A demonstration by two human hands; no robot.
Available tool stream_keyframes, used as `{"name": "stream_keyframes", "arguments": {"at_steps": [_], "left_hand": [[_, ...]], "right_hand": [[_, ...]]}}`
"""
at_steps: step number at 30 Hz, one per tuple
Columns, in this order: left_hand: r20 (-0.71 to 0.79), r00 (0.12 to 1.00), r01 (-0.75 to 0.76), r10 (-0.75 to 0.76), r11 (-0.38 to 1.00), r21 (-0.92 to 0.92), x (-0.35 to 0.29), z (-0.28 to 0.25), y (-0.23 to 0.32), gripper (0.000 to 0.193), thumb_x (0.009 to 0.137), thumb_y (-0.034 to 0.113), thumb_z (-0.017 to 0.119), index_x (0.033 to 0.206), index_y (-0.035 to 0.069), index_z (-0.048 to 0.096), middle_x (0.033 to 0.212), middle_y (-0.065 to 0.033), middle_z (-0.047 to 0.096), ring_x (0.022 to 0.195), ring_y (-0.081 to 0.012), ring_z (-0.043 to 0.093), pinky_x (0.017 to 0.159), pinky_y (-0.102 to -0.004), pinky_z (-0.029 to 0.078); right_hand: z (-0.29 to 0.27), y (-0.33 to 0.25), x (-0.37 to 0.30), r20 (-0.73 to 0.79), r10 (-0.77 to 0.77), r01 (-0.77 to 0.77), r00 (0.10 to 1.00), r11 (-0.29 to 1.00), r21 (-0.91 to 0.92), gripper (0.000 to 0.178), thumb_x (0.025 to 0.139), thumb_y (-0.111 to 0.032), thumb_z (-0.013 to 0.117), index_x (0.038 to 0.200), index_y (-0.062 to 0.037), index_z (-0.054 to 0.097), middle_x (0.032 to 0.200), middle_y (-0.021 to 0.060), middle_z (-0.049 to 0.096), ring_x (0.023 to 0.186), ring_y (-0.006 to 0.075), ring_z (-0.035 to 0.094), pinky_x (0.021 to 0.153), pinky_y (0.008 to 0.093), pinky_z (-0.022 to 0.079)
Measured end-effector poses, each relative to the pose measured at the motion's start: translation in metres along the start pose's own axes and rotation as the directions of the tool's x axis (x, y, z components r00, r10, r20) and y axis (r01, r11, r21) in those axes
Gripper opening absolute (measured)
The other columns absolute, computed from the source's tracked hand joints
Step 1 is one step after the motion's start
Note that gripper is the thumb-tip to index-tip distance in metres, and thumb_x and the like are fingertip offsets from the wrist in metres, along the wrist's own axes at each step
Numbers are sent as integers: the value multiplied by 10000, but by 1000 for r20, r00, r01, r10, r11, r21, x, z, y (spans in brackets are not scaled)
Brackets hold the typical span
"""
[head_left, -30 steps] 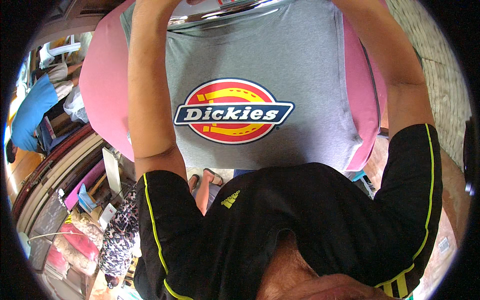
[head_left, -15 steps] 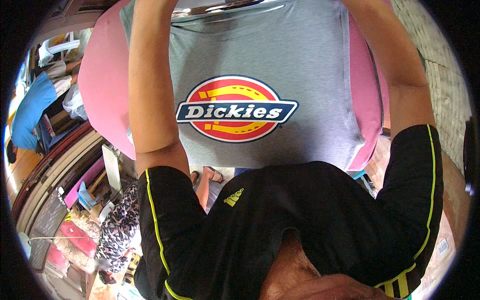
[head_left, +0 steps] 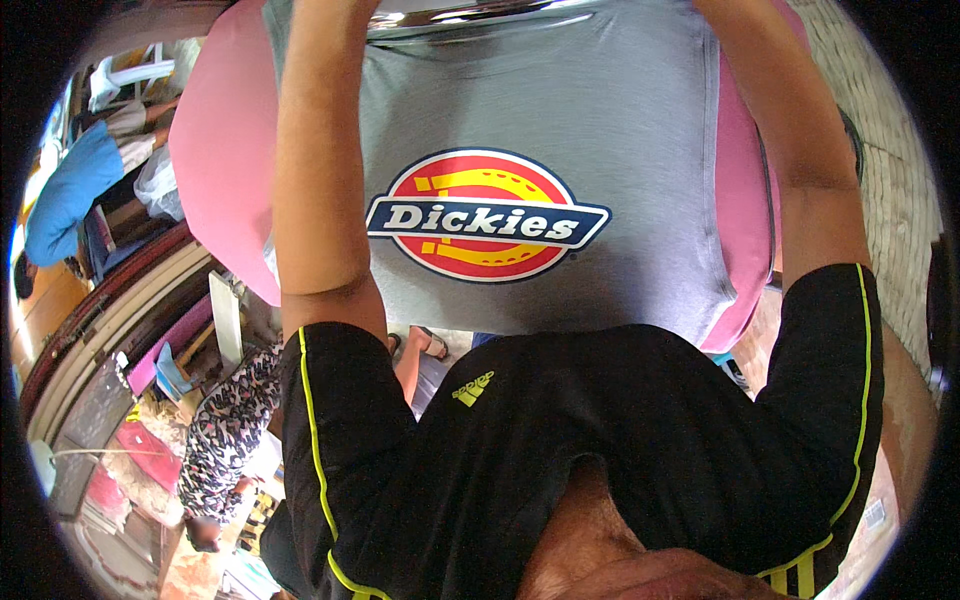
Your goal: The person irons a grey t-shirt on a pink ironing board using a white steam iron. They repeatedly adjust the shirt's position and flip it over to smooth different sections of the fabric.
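Both my forearms reach away past the upper edge, so neither hand shows, nor what they hold. A grey T-shirt [head_left: 640, 110] lies spread between my arms. On it is an oval red, yellow and navy printed emblem [head_left: 490, 215] with a banner across. Beneath the shirt is a rounded pink padded board [head_left: 225, 130], showing at both sides. Across the far end of the shirt runs a shiny metal bar [head_left: 490, 25], partly cut off by the frame. My left forearm [head_left: 320, 150] passes over the shirt's left side; my right forearm [head_left: 790, 110] passes along its right edge.
At lower left a person in a patterned top [head_left: 235, 425] is near pinkish bundles. Farther left stands a person in blue [head_left: 75, 190], beside a white plastic bag [head_left: 160, 185]. Long rolls or rails [head_left: 110, 320] curve along the left. A pale slatted surface [head_left: 890, 180] lies right.
The shirt, board and my arms sit slightly farther right in the picture. At lower left the person in the patterned top has shifted a little, and a hand now shows there.
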State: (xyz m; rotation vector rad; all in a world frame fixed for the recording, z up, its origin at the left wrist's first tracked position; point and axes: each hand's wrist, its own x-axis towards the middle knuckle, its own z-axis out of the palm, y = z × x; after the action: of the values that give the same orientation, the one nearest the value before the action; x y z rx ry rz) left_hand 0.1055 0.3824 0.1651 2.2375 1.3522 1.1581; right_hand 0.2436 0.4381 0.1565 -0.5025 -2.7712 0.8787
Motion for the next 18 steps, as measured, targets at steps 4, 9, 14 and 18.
{"name": "stream_keyframes", "arguments": {"at_steps": [4,9,14,18], "left_hand": [[-23,999,-29,29,999,-15,-1,3,-3,515,1031,379,423,916,-76,637,843,-293,651,794,-399,655,749,-437,487],[-56,992,-112,115,992,50,-3,4,-8,476,1024,343,413,943,-61,652,917,-304,660,910,-487,628,798,-487,491],[-52,990,-123,133,980,159,-3,0,-3,464,1021,346,389,914,-21,653,913,-288,663,907,-495,615,792,-537,482],[13,1000,19,-22,975,222,3,16,6,489,1022,369,372,935,-9,669,982,-271,671,898,-466,645,802,-537,499]], "right_hand": [[2,5,5,31,-79,76,996,995,70,374,775,-385,786,948,-55,755,944,135,741,919,275,686,836,363,534],[12,12,8,-18,-45,45,999,999,14,354,781,-345,781,968,-48,737,976,157,726,934,287,670,859,384,525],[13,23,17,54,-148,144,988,988,61,330,810,-291,748,1008,-29,714,1020,164,712,981,295,651,900,396,503],[17,46,6,-64,-337,337,939,941,-12,342,871,-305,680,1037,-6,679,991,169,702,934,282,665,854,400,518]]}}
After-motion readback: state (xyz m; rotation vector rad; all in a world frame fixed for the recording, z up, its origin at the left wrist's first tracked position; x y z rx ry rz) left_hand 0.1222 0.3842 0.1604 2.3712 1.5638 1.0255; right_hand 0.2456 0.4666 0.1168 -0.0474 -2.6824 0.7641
